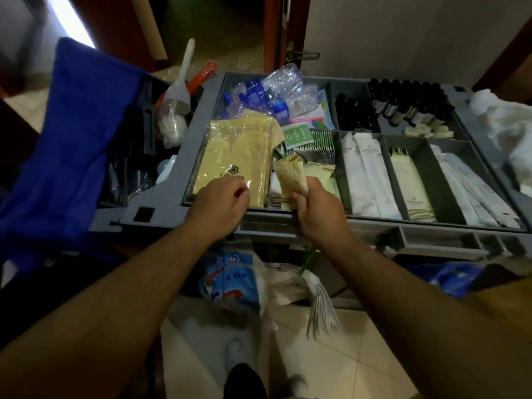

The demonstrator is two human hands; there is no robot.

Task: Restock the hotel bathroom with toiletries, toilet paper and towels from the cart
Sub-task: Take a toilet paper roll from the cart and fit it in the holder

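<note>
Forearms (115, 298) extended, right hand (319, 208) grips a cream packet (290, 174); left hand (218, 203) fingers curl, perhaps empty.

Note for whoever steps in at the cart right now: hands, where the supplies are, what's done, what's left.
Right hand: grips a cream sachet, raised above the cart tray.
Left hand: over the near edge of the yellow wrapped pack, fingers curled; unclear whether it grips.
Supplies: white sachets and dark small bottles sit in their tray compartments.
Done: one sachet in hand.
Left: remaining toiletries, toilet paper, towels; the bathroom is not in view.
</note>
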